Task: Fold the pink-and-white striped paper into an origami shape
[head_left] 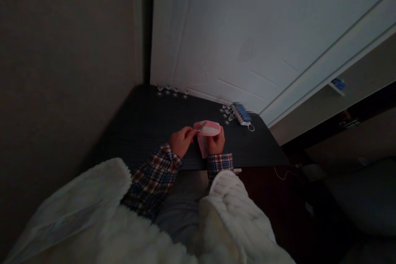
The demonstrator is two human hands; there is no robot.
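Observation:
A pink-and-white folded piece (212,128), like a flat pouch or folded paper, is held just over the front part of the dark table (139,119). My right hand (217,142) is closed around its right side, and part of the piece hangs down beside the palm. At its left end, my left hand (181,140) has thumb and finger pinched together. A thin pale bit shows at those fingertips, too small and dim to name.
Several small clear suction-cup-like pieces (175,93) stand along the table's back edge. More clear pieces (227,111) cluster at the right beside a blurred blue-and-white item (243,113) with a white loop. A white panel (216,29) with heart patterns rises behind.

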